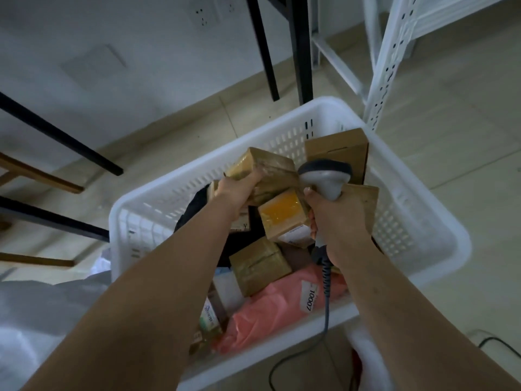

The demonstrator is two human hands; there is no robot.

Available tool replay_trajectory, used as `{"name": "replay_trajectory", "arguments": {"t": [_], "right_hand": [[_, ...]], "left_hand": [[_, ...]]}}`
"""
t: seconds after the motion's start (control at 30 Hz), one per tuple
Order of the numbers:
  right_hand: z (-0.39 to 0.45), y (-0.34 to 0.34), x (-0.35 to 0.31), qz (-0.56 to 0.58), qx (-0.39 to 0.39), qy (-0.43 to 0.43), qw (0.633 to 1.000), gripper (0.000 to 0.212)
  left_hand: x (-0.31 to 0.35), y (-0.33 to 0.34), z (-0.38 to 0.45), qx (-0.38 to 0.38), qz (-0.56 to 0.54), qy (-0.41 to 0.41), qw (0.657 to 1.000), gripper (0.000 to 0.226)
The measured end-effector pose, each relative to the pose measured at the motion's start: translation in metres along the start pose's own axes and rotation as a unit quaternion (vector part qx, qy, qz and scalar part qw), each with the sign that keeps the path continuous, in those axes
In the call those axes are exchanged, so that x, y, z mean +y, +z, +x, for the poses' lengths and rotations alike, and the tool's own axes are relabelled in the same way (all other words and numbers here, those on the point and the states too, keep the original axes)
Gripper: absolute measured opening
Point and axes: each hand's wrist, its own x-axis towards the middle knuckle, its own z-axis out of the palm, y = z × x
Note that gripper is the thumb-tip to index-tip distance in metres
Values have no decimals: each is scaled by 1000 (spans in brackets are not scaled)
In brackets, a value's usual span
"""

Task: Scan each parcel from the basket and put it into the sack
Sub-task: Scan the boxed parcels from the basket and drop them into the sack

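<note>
A white slotted basket [423, 230] on the floor holds several parcels. My left hand [236, 190] grips a brown taped cardboard parcel [270, 167] above the basket's middle. My right hand [335, 218] holds a grey barcode scanner [327, 176] by its handle, head pointing away from me beside that parcel; its coiled cable [327, 280] hangs down. Below lie a box with yellow tape [282, 215], another brown box [258, 263] and a pink mailer bag [270, 311] labelled 10007. The grey-white sack [42, 314] lies at lower left.
Black table legs [301, 52] stand beyond the basket, more black and wooden legs [56, 134] at left. A white metal shelf frame [389, 57] rises at the right. A second white container's rim [366, 359] shows at the bottom right. Beige tiled floor surrounds everything.
</note>
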Motion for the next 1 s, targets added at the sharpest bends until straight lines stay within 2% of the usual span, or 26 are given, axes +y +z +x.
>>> {"name": "replay_trajectory", "arguments": {"t": [0.1,0.2,0.3,0.43,0.5,0.53,0.6,0.67,0.73,0.83,0.9,1.0], "right_hand": [[-21,-3,-10,-7,7,-29,1000,28],[-54,-5,-19,-25,22,-60,998,35],[-103,1,-18,35,14,-19,999,25],[-181,20,-6,122,4,-2,993,38],[-222,33,-8,159,4,-15,987,35],[-240,40,-9,168,9,-32,985,35],[-276,52,-17,161,-1,-72,984,23],[-304,63,-26,147,-17,-94,985,25],[-325,71,-33,114,-34,-118,986,20],[-355,82,-45,68,-72,-155,983,28],[-372,93,-51,55,-111,-161,979,28],[-392,107,-61,57,-161,-164,972,27]], "left_hand": [[-13,-23,-29,25,30,62,997,125],[-19,-50,-98,62,63,145,985,128],[-38,-80,-176,101,127,270,949,119],[-74,-123,-267,88,118,359,922,118],[-86,-147,-302,73,105,353,927,109],[-90,-158,-316,64,64,345,934,102],[-87,-178,-349,36,-92,295,950,69],[-80,-202,-373,-1,-193,221,956,46],[-81,-232,-387,-34,-189,189,963,39],[-91,-274,-405,-85,-202,161,962,38],[-102,-295,-414,-69,-206,166,962,37],[-120,-317,-421,-6,-248,203,947,30]]}}
